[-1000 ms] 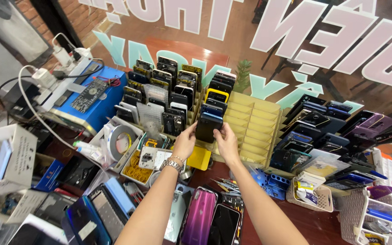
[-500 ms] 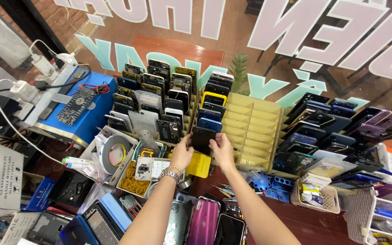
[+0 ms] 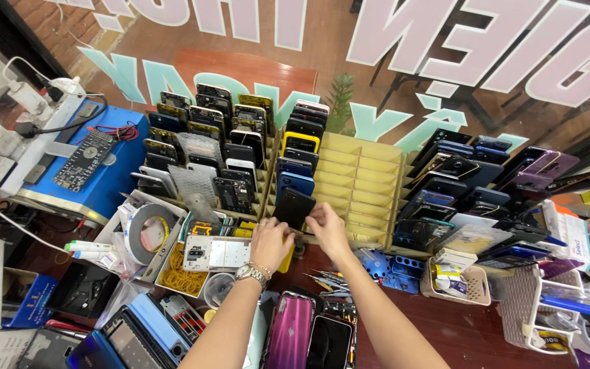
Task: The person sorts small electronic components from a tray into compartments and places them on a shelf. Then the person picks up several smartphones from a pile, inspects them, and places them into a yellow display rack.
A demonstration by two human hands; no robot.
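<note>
Black phone (image 3: 293,208) pinched by left hand (image 3: 271,240) and right hand (image 3: 327,228); its lower edge hidden.

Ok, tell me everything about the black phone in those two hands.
The black phone is a slim dark slab with a plain, matt-looking face. It is held upright, leaning slightly, at the front of the tan slotted rack. The left hand grips its lower edge and the right hand pinches its right side.
</note>
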